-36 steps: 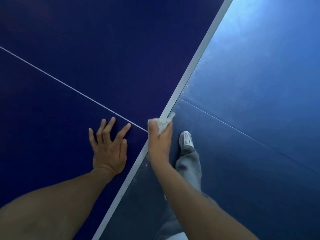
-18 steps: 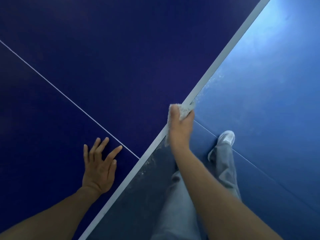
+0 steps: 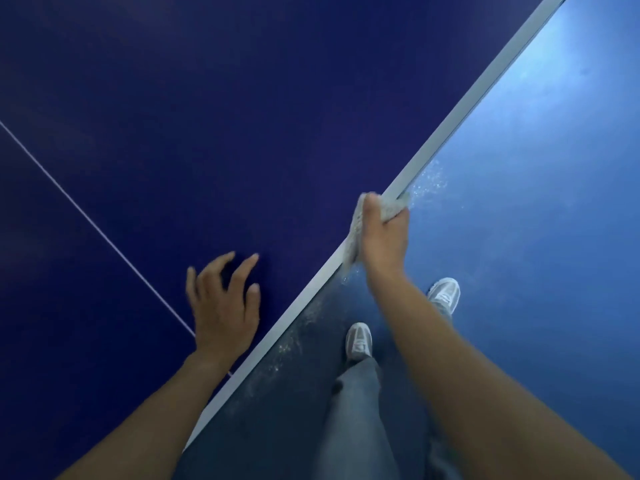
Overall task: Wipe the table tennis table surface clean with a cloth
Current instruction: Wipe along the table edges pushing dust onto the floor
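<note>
Gripping cloth point(image 3: 391, 205) in right hand point(image 3: 384, 237), wrapped on white table edge point(image 3: 450, 123); left hand point(image 3: 221, 306) splayed, empty, over blue top point(image 3: 242, 98). Risk: sliding off edge if pressure lapses, shedding dust onto floor point(image 3: 519, 254).

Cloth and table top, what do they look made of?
Cloth: pale, nubbly, likely terry or microfibre; it bunches softly in the right hand. Table top: rigid board with a smooth matte dark blue coating, thin white line painted on; core not visible. Edge strip: flat white band, paint or trim, cannot tell.
</note>
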